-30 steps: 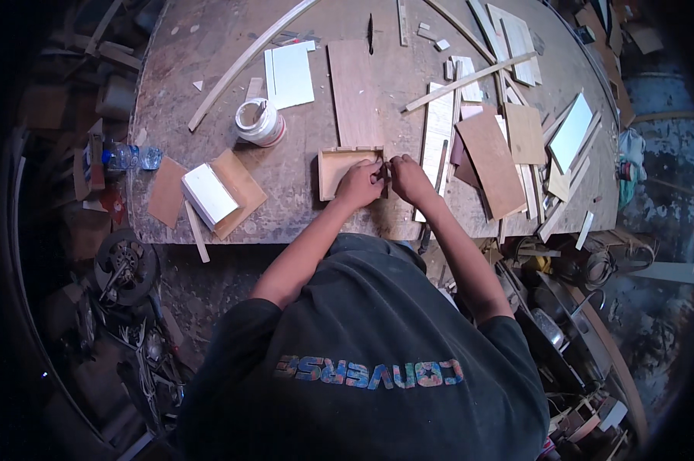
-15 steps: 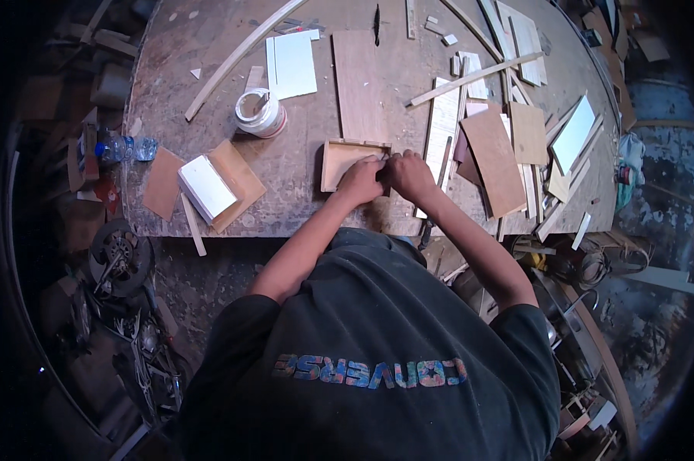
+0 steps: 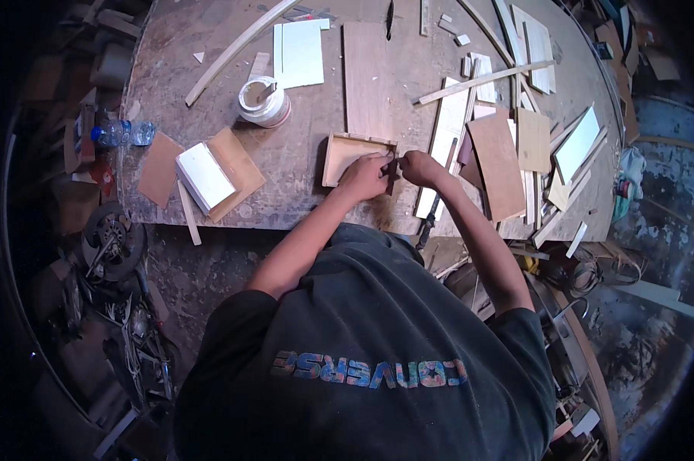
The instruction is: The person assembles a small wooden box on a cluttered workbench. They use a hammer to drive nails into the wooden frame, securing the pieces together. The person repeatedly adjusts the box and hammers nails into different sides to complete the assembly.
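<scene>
A shallow open wooden box (image 3: 336, 158) lies near the table's front edge, its light inner floor partly covered by my left hand (image 3: 364, 177). The fingers of that hand are closed over the box's right side. Along that side, between my hands, stands a dark brown thin strip (image 3: 393, 181); its material is hard to make out. My right hand (image 3: 424, 167) is closed in a fist just right of the strip. Whatever it pinches is hidden by the fingers.
On the worktable (image 3: 185, 115) are an open white tub (image 3: 274, 115), a white block (image 3: 205, 180) over brown boards, and a long plywood panel (image 3: 366, 77). Wood pieces and a brown board (image 3: 494, 165) lie to the right. A plastic bottle (image 3: 124, 133) lies at the left edge.
My right hand has moved slightly right, away from my left hand, and the dark strip between them shows more. The whole view has shifted a little. My left hand stays at the box.
</scene>
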The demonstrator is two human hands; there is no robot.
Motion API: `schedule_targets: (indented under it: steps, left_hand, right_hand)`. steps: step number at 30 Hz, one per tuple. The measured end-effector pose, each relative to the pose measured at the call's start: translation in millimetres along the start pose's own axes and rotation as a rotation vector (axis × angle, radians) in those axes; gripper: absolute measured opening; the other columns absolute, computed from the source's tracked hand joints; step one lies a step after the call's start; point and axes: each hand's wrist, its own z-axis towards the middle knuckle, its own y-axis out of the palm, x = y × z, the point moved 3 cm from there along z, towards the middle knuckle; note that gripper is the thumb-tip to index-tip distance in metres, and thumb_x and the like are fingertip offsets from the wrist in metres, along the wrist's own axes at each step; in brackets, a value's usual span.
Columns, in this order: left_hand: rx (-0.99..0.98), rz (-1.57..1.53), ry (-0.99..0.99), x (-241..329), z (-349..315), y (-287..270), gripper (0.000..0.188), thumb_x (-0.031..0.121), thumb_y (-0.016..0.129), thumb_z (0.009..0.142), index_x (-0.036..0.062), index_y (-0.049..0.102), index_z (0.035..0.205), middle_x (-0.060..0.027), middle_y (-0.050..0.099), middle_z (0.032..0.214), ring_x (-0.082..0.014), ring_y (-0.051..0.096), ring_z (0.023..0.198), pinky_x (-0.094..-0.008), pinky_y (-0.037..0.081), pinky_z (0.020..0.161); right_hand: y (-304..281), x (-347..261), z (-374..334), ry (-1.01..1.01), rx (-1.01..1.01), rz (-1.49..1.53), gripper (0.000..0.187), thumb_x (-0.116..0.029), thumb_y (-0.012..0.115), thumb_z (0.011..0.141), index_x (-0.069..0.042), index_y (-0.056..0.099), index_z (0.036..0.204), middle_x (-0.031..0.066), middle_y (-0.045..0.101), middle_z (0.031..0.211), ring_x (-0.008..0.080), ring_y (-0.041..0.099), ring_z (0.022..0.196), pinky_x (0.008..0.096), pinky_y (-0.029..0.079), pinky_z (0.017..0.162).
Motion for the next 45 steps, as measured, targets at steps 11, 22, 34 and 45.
schedule_targets:
  steps: [11, 22, 34, 45]
  left_hand:
    - [0.051, -0.008, 0.042, -6.8, -0.9, 4.2, 0.024, 0.015, 0.072, 0.082, 0.0041, 0.069, 0.102, -0.0139, 0.065, 0.081, -0.0304, 0.066, 0.072, -0.0393, 0.053, 0.067]
    - [0.075, 0.014, 0.046, -8.4, 1.1, 7.0, 0.031, 0.025, 0.073, 0.083, 0.0038, 0.07, 0.105, -0.0184, 0.068, 0.089, -0.0368, 0.067, 0.083, -0.0432, 0.053, 0.074]
    - [0.016, 0.018, -0.058, -6.5, 2.6, 3.8, 0.02, 0.017, 0.066, 0.086, 0.0047, 0.068, 0.101, -0.017, 0.067, 0.078, -0.033, 0.066, 0.072, -0.0427, 0.051, 0.066]
    - [-0.021, -0.03, -0.065, -9.3, 4.3, 8.2, 0.021, 0.016, 0.069, 0.087, 0.002, 0.068, 0.103, -0.0102, 0.069, 0.076, -0.0234, 0.066, 0.064, -0.0375, 0.052, 0.062]
  right_hand:
    - [5.6, 18.2, -12.6, 0.028, 0.385, 0.155, 0.025, -0.024, 0.057, 0.096, -0.001, 0.066, 0.093, 0.0249, 0.068, 0.084, 0.0459, 0.066, 0.082, 0.0531, 0.053, 0.076]
    - [2.7, -13.1, -34.0, -0.106, 0.33, -0.193, 0.019, -0.01, 0.06, 0.084, -0.006, 0.064, 0.101, 0.0162, 0.07, 0.089, 0.0343, 0.071, 0.08, 0.0475, 0.055, 0.075]
    - [18.5, -5.0, -31.7, -0.201, 0.383, -0.093, 0.02, -0.007, 0.055, 0.087, -0.006, 0.061, 0.106, 0.0175, 0.066, 0.087, 0.0367, 0.068, 0.078, 0.0485, 0.054, 0.072]
    - [29.2, 26.5, -6.2, 0.275, 0.043, 1.021, 0.031, -0.028, 0.072, 0.095, 0.003, 0.07, 0.098, 0.0073, 0.07, 0.076, 0.0123, 0.066, 0.065, 0.0266, 0.054, 0.059]
